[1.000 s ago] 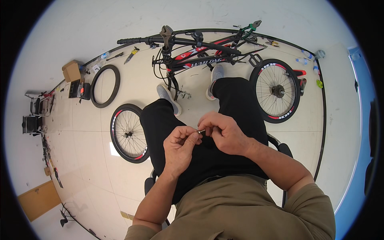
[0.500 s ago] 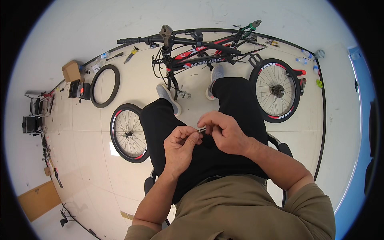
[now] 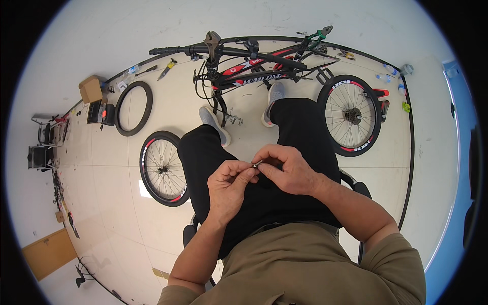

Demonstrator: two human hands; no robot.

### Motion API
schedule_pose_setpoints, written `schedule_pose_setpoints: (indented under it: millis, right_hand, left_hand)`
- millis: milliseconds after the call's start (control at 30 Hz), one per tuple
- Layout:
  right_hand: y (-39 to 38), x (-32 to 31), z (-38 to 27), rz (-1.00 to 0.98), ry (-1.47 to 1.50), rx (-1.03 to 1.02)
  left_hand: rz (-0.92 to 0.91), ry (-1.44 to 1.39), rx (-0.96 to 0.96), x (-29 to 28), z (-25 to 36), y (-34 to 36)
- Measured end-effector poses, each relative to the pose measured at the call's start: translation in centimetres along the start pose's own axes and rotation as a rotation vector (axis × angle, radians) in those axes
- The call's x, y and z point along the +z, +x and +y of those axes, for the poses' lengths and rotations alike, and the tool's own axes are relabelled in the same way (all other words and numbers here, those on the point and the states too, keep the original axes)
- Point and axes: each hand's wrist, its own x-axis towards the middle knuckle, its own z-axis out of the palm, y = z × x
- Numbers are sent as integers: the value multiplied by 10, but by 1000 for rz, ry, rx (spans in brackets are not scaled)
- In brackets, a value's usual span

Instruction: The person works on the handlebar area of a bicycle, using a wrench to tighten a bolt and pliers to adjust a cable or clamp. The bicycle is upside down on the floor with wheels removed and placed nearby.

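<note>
Above my lap, my left hand [image 3: 227,187] pinches a small metal piece [image 3: 257,164] between thumb and forefinger. It looks like a short bolt, though most of it is hidden by the fingertips. From the other side, the thumb and forefinger of my right hand [image 3: 292,172] close on its free end, so the fingertips of both hands almost meet. Beyond my knees a black and red bicycle frame [image 3: 264,76] stands without wheels. An adjustable wrench [image 3: 211,43] sticks up by its handlebar, and green-handled pliers [image 3: 323,32] are at its rear end.
A spoked front wheel [image 3: 147,157] lies left of my leg; the rear wheel [image 3: 333,119] with its sprockets is at the right. Farther left are a loose tyre [image 3: 119,109], a cardboard box [image 3: 90,90] and a black case [image 3: 94,113]. Plastic bottles [image 3: 384,78] lie by the right wall.
My right hand's fingers have come in from just beside the metal piece and now grip its end. The left hand has stayed nearly in place.
</note>
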Motion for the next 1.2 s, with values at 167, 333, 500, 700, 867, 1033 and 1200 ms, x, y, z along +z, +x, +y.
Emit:
schedule_pose_setpoints:
  millis: [167,333,500,700,867,1033,1200]
  right_hand:
    - [0,-1,3,0,20,-13]
    - [0,-2,-1,-7,13,36]
    - [2,-1,3,40,34,38]
    - [3,-2,3,50,3,33]
    - [3,-1,6,33,-46,-6]
    - [1,-1,4,16,-42,-15]
    - [1,0,7,27,-56,-48]
  left_hand:
    - [8,-29,12,2,0,1]
    - [15,5,26,0,-1,0]
    - [28,-39,33,4,0,1]
    - [43,40,-48,0,1,2]
    - [29,62,-96,-1,4,2]
    - [27,69,-73,0,5,2]
    - [28,78,-48,0,2,1]
